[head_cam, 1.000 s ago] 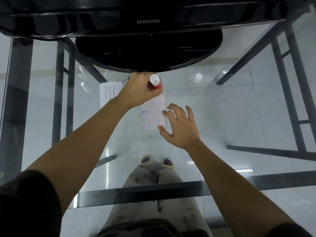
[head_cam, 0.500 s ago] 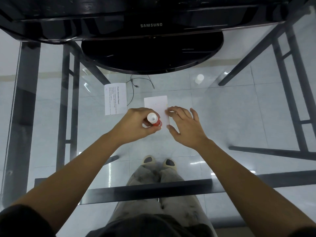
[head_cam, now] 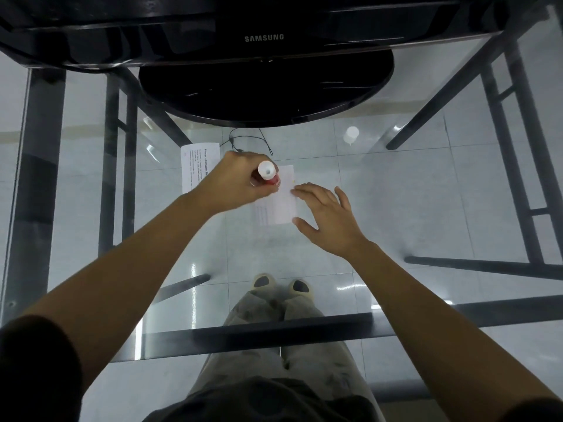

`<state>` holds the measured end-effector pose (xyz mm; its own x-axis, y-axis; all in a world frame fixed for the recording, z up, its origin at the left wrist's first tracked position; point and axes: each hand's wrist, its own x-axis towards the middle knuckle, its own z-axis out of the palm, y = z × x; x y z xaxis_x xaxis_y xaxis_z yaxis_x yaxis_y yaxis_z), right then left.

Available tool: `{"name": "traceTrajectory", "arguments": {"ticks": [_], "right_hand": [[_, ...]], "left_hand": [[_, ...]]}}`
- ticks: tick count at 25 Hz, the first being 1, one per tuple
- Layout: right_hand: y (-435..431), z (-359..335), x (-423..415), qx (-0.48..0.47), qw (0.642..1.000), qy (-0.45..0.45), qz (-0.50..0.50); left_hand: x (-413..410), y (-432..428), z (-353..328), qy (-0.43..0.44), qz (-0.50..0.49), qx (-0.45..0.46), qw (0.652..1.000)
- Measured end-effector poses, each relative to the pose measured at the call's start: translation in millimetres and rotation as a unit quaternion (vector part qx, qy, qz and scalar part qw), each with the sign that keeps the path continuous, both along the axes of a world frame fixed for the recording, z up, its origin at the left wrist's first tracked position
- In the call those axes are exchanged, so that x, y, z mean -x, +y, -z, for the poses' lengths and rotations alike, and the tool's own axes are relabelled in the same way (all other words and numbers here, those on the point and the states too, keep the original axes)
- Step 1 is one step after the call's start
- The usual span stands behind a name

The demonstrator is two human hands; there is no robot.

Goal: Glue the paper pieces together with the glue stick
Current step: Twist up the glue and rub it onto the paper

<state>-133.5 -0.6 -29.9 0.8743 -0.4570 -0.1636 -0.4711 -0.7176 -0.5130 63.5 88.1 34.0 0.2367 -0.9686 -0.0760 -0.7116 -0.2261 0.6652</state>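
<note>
**Gluing paper on a glass desk – why the hands sit where they do**

So here the left hand (head_cam: 236, 181) is wrapped around the glue stick (head_cam: 268, 176), fingers closed on the red barrel with the white end pointing up toward the camera. That means the working end is facing down, over the top-left part of the small paper piece (head_cam: 278, 202) lying flat on the glass table (head_cam: 396, 208). I can't actually see whether the glue tip is touching the sheet, since the hand covers it, but the pose reads like a downward rubbing grip rather than a carry.

The right hand (head_cam: 327, 219) isn't gripping anything. It's spread flat, fingertips resting on the right edge of that same piece, thumb down near the lower right corner. My guess is that it's there as a clamp: a light sheet on slick glass would skate around the second sticky glue drags on it, so you pin one side and work the other.

The second paper piece (head_cam: 198, 166), the one with printed lines, lies just beside the first on the left, partly under the left wrist. It's close enough to grab and press on once the glue's down, which is probably why it's parked there.

Way off to the right sits a small white cap (head_cam: 352, 135) – likely the glue stick's lid, set well clear of the work. The monitor stand (head_cam: 265, 89) hems in the back, so everything happens in the strip in front of it.

I'd say the task is at the spreading stage, pieces not joined yet.
</note>
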Motion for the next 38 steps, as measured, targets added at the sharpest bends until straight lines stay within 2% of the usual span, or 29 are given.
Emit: {"name": "traceTrajectory", "arguments": {"ticks": [5, 8, 13, 19, 26, 32, 38], "right_hand": [[0.5, 3.2, -0.6, 0.000, 1.000, 0.006, -0.005], [-0.2, 3.3, -0.3, -0.003, 1.000, 0.005, -0.007], [-0.1, 1.6, -0.4, 0.000, 1.000, 0.013, -0.012], [-1.6, 1.2, -4.5, 0.004, 0.999, 0.045, -0.022], [-0.8, 1.8, -3.1, 0.008, 0.999, 0.042, -0.016], [-2.4, 2.2, -4.1, -0.016, 0.998, 0.058, 0.013], [-1.8, 2.4, -5.4, -0.012, 0.997, 0.074, 0.015]], "left_hand": [[25.0, 23.4, 4.9, 0.035, 0.073, -0.050, 0.995], [18.1, 13.0, 5.7, 0.021, 0.066, -0.052, 0.996], [-3.8, -11.9, 2.9, -0.011, -0.001, -0.021, 1.000], [21.2, 9.2, 5.7, 0.023, 0.078, -0.057, 0.995], [10.2, -10.7, 3.6, 0.000, 0.047, -0.025, 0.999], [21.9, 0.5, 6.9, 0.031, 0.092, -0.062, 0.993], [-8.3, -42.2, 9.5, -0.011, 0.021, -0.062, 0.998]]}}
